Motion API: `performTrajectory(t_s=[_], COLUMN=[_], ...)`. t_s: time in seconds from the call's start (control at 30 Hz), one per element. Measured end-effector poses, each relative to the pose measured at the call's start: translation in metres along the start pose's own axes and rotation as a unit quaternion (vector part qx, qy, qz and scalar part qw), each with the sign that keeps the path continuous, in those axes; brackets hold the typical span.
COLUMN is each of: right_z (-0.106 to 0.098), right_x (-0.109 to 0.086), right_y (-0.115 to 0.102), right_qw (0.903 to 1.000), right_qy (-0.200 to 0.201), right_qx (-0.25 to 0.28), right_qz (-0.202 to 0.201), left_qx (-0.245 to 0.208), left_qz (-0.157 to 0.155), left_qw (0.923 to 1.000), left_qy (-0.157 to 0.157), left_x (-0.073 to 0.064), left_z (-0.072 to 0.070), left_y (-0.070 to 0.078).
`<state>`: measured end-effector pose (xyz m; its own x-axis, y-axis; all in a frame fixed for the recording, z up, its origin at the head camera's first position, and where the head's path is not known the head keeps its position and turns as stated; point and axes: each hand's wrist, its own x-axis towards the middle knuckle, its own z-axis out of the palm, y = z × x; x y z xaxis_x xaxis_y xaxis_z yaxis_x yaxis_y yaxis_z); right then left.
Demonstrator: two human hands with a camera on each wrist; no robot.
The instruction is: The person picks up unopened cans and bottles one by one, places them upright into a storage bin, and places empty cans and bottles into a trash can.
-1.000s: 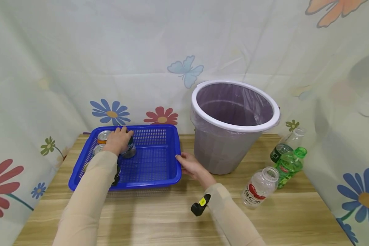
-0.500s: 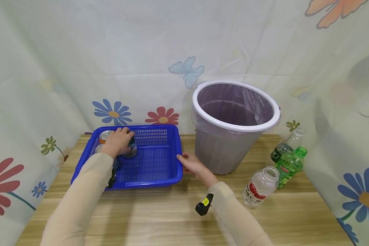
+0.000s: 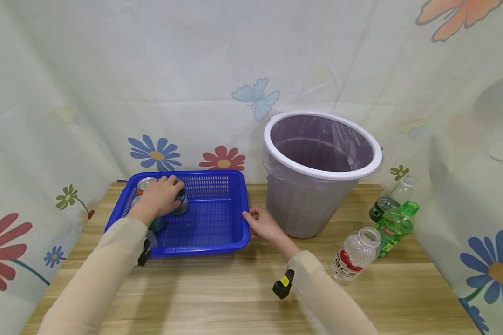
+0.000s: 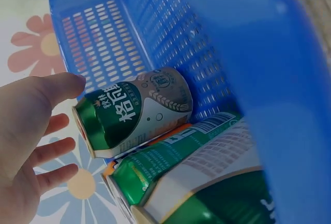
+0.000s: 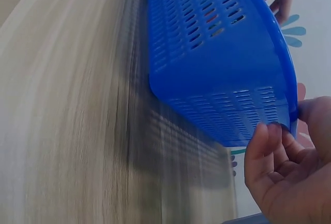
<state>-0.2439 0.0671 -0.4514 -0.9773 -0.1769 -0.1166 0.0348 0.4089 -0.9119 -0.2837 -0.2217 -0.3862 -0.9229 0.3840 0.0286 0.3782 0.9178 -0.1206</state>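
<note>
A blue plastic basket (image 3: 201,251) sits on the table with several drink cans standing in its left part. My left hand (image 3: 158,199) is over the cans, fingers loosely spread at the top of a green and silver can (image 4: 137,107). In the left wrist view, the left thumb lies right at that can's upper rim and the other fingers are apart from it. Next to it are another green can (image 4: 155,167) and a larger-looking white and green can (image 4: 212,182). My right hand (image 3: 263,224) pinches the basket's right rim between thumb and curled fingers.
A grey bin (image 3: 302,209) with a white rim and clear liner stands right of the basket. Farther right are a clear bottle with a red label (image 3: 354,256), a green bottle (image 3: 396,223) and a clear dark-labelled bottle (image 3: 387,202). A floral curtain (image 3: 209,70) hangs behind.
My left forearm has swung to the left and the hand has turned slightly over the can. My right hand keeps its hold on the basket rim.
</note>
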Motion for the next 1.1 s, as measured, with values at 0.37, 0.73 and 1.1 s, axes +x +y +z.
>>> performTrajectory(t_s=[0.37,0.73,1.1], right_z=[-0.016,-0.032,-0.047], right_x=[-0.018,-0.032,-0.055], right_y=[-0.001,0.0,-0.004], right_qw=[0.9819,0.949,0.9019], right_qy=[0.049,0.056,0.056], right_qx=[-0.161,-0.253,-0.343], right_qz=[-0.086,-0.18,-0.257], left_qx=[0.005,-0.004,-0.04], left_qz=[0.072,0.089,0.087], left_qw=[0.9935,0.9891,0.9872], left_qy=[0.088,0.117,0.127], left_x=[-0.017,-0.026,-0.031], left_z=[0.008,0.018,0.025], left_y=[0.015,0.026,0.035])
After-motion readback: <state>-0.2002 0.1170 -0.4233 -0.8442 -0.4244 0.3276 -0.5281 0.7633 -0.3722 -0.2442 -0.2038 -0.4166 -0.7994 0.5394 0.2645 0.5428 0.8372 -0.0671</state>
